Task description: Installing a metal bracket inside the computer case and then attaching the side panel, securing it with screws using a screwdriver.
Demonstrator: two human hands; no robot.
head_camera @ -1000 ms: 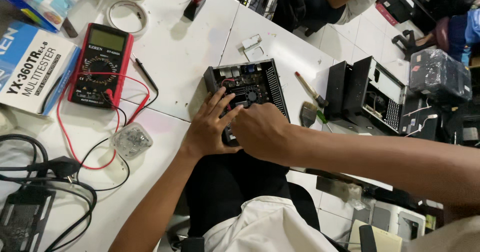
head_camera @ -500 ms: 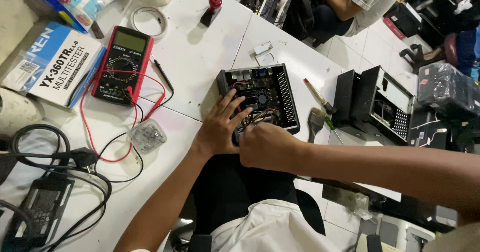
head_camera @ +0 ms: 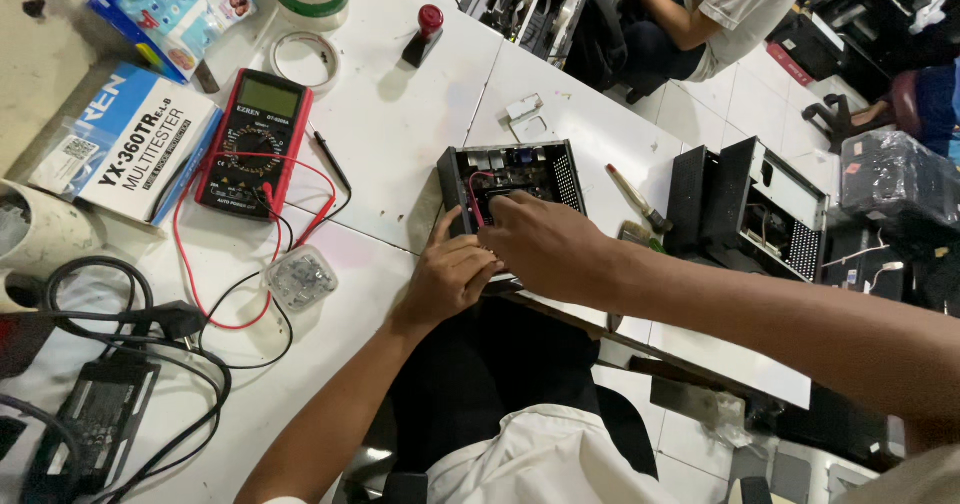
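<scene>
- The left hand rests at the near edge of the open black box, fingers loosely spread, gripping nothing.
- The right hand lies over the box inside; its grip I cannot tell.
- The box sits on the white bench, with the red multimeter farther left.

Both hands on small open black electronics box at table edge. Right hand over its internals, fingertips inside; left hand braces near-side edge. Red multimeter w/ red+black leads to the left, brush just right of box.
</scene>
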